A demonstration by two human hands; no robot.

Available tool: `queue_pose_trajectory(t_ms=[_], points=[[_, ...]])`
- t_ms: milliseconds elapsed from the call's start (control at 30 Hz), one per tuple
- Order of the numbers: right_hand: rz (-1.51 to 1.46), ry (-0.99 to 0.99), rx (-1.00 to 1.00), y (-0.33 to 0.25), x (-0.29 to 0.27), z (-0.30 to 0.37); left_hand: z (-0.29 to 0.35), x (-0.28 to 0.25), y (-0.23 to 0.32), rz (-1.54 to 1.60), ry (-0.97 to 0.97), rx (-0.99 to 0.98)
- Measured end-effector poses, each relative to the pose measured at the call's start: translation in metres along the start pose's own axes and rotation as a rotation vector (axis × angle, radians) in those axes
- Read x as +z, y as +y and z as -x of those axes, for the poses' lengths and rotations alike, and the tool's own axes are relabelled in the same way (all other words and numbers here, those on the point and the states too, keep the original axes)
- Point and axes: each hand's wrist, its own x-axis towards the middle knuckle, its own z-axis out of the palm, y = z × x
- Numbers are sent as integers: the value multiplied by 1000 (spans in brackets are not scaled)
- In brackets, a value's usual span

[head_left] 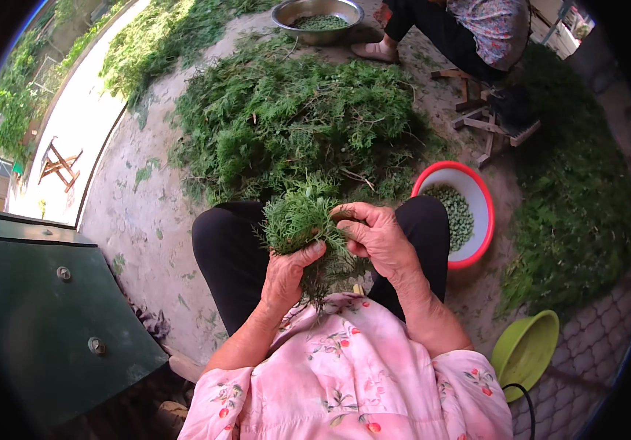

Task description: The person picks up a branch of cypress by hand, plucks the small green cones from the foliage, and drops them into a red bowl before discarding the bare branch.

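Observation:
My left hand (287, 279) is closed around a bunch of green cedar-like sprigs (299, 218), held up between my knees. Its feathery tips point up and away, and some stems hang below the hand. Against the bunch's right side, my right hand (383, 240) is closed in a pinch; whatever sits between its fingertips is too small to make out. Beside my right knee stands a white basin with a red rim (489, 227), partly filled with small pale-green cones (456, 213). My knee hides part of its left side.
A large heap of cut sprigs (293, 125) covers the ground ahead. More greenery (572, 198) lies at right, near a tilted yellow-green basin (528, 348). Beyond, a metal bowl (279, 16) of cones stands near a seated person (433, 29) and wooden stool (486, 125). A dark green panel (44, 315) stands left.

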Motion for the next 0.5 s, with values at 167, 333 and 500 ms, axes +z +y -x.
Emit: queue_pose_trajectory(t_ms=[167, 333, 500], points=[[81, -26, 4, 1, -2, 2, -3, 7, 15, 543, 49, -299], [422, 65, -418, 17, 0, 0, -3, 11, 17, 620, 63, -351], [525, 461, -576, 12, 5, -2, -1, 10, 9, 665, 124, -388]])
